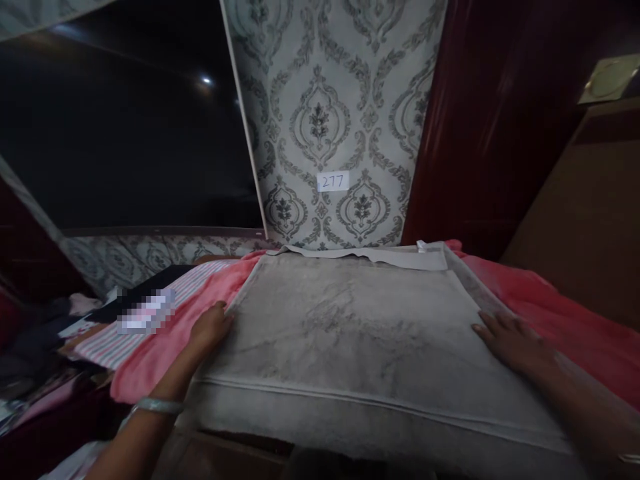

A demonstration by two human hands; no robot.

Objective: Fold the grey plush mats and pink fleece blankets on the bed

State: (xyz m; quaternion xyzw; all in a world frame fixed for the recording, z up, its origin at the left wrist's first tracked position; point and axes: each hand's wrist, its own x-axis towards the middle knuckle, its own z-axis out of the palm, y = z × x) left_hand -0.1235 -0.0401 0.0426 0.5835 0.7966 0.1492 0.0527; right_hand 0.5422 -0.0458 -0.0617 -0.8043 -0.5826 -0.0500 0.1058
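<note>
A grey plush blanket (345, 320), folded into a broad rectangle with a faint darker pattern, lies in front of me. Its near side shows stacked folded edges, and a pale strip of cloth (370, 255) runs along its far edge. My left hand (213, 328) rests at the blanket's left edge, its fingers only partly visible and seeming to lie along the side. On the right side, my right hand (507, 339) lies flat on the grey fabric with fingers apart. Pink-red fabric (175, 333) spreads beneath the blanket and shows on both sides.
A striped cloth (107, 343) lies on the left, beside a dark heap of clothes (30, 347). Behind stand a large television (130, 133) and a patterned wall with a paper label (333, 181). A brown box-like panel (585, 200) stands at the right.
</note>
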